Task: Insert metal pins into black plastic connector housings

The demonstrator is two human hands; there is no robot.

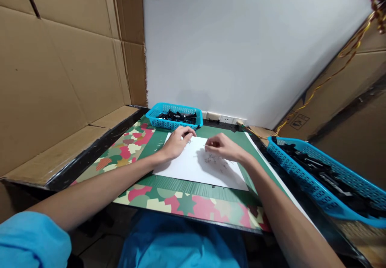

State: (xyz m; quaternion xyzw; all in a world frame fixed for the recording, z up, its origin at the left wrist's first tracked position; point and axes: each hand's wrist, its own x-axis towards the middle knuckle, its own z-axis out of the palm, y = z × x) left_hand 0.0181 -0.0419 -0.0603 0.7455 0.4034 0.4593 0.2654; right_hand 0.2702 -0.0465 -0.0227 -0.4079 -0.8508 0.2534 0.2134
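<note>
Nearest, head view: blue sleeve [30, 240] and blue lap [181, 244] sit at the lower edge, under the near side of the bench [193, 208].
Left hand [177, 142]: rests at the far edge of the white sheet [187, 167], fingers curled down. I cannot tell whether they pinch anything.
Right hand [223, 147]: hovers just beside the left one over the sheet, fingertips drawn close. I cannot tell whether a piece is clamped between them.
Small parts [215, 159]: scattered loose on the sheet, under and just beside the right hand; too small to identify.
Handling: I judge them very light, rigid and easily flicked away. Take each one singly in a thumb-and-forefinger pinch across its body.
Sheet: thin paper, flat on the green mat [187, 185]; likely to slide if dragged.
Far basket [157, 120]: blue, holds black pieces, just beyond the left hand.
Right basket [301, 173]: blue, holds black pieces, well apart at the bench's right side.
Obstructions: I see nothing between hands and parts. Cardboard wall [60, 79] closes off the left.
</note>
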